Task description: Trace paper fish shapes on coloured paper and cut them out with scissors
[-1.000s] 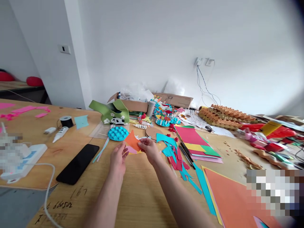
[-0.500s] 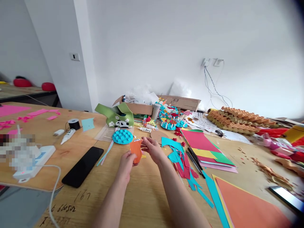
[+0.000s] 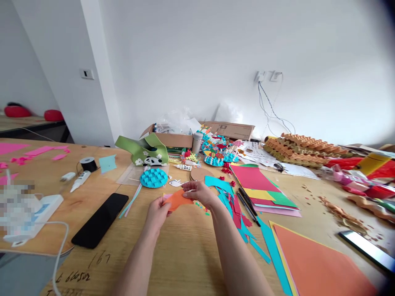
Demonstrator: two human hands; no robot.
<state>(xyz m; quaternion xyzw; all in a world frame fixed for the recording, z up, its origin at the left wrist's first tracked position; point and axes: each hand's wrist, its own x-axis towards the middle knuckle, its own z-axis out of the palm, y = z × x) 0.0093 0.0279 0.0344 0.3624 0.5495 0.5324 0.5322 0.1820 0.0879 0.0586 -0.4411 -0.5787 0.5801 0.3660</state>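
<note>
A bent piece of orange paper (image 3: 178, 200) pinched at both ends

The orange paper is small, plain and matt, a bright, even colour over the part that shows. It curves as it is held, longer than it is wide, sloping up from left to right; its full outline is hidden by the fingers. It is above the wooden table (image 3: 185, 255), just nearer the person than a blue woven disc (image 3: 153, 178) and a white paper fish (image 3: 175, 183).

The left hand (image 3: 157, 210) pinches the left end, thumb on top. The right hand (image 3: 199, 195) pinches the other end, its fingers bent over the edge. Pink paper (image 3: 167, 196) peeks out behind the left end; whether it is also held, I cannot tell. Tiny coloured scraps (image 3: 204, 209) lie near the right hand.
</note>
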